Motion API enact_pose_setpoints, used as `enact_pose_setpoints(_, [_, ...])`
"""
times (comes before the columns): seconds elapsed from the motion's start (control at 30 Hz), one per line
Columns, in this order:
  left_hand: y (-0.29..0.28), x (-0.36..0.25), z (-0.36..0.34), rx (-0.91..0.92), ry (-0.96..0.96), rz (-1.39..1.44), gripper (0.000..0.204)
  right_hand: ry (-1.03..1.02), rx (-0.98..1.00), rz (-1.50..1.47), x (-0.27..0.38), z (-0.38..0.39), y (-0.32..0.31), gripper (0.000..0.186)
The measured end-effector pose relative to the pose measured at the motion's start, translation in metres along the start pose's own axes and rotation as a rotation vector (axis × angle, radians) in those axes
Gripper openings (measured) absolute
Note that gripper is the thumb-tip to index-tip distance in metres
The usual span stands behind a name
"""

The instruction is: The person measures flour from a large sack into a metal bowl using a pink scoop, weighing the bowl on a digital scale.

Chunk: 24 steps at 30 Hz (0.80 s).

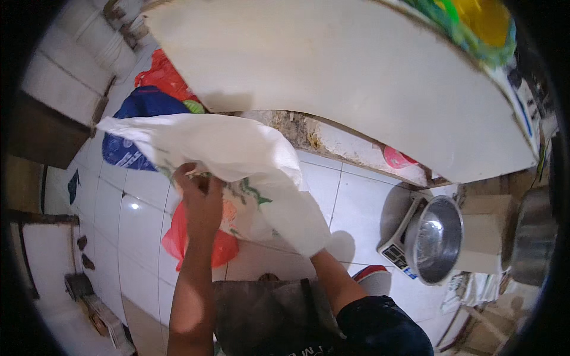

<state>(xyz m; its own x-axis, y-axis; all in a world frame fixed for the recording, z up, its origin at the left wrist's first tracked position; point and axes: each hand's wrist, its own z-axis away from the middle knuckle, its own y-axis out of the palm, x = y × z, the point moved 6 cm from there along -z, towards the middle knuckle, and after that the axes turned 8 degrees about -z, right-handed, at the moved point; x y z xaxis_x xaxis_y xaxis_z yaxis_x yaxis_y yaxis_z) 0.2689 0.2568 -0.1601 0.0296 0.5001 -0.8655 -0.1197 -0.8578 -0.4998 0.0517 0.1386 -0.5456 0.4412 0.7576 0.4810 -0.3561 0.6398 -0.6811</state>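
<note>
White tiles (362, 196) cover the big floor, and they look shiny and smooth. Over them bends a wide pale table top (332, 77) with a worn edge. Next in size is the big white sack (237, 160), which hangs in the air between the table and the person's body, just above the floor. It looks soft and floppy, made of thin woven plastic, and it seems light. It could be a bit slippery, so the folded rim near the top is a good place to hold it. The left hand (199, 199) is closed tight on that rim. The right hand is hidden inside or behind the sack, so its grip cannot be told. A blue bag (133, 127) and a red bag (163, 74) lie on the floor past the sack. A small red bag (178, 243) sits under it. On the right, a steel bowl (439, 237) rests on a scale (395, 249).
</note>
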Motion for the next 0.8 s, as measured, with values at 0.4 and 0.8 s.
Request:
enact_pose_setpoints(0.4, [-0.006, -0.023, -0.012, -0.038, 0.214, 0.082, 0.046, 0.191, -0.055, -0.008, -0.051, -0.044, 0.041, 0.026])
enact_pose_setpoints(0.8, [-0.017, 0.035, -0.013, 0.268, -0.360, 0.367, 0.030, 0.284, -0.914, -0.923, 0.004, 0.240, -0.315, 0.036])
